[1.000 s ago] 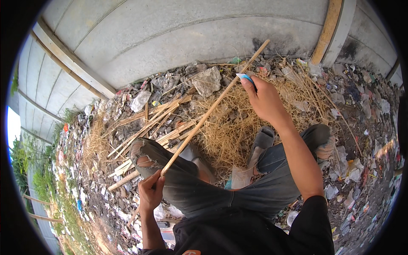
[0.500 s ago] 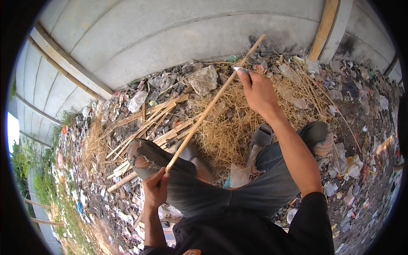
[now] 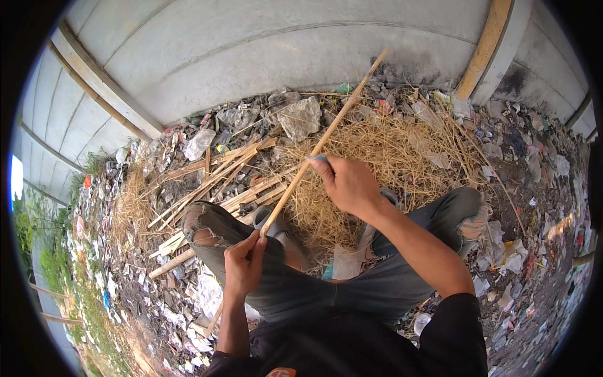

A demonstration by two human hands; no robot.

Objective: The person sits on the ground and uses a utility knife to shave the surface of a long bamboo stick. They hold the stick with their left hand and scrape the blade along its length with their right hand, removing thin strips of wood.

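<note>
A long, thin bamboo strip [image 3: 342, 112] slants from my lap up toward the wall. Its near end is gripped by my left hand [image 3: 242, 262], thumb pressed along it above my left knee. Closed around a small teal-handled knife [image 3: 319, 158], my right hand [image 3: 352, 185] rests against the strip about midway along; the blade is mostly hidden there. Pale shavings or straw-like fibres [image 3: 402, 147] are heaped under and beyond the strip. Several split bamboo pieces [image 3: 220, 179] lie beyond my left knee.
A grey concrete panel wall [image 3: 282, 56] rises in front, with a bamboo pole [image 3: 483, 50] against a post at right. A pale rock [image 3: 299, 119] sits near its base. Litter [image 3: 521, 151] covers the ground around my legs, and green plants [image 3: 56, 264] grow at far left.
My right hand has drawn the knife down along the strip, from near its far end to about the middle. My left hand has shifted slightly up and right, still gripping the strip.
</note>
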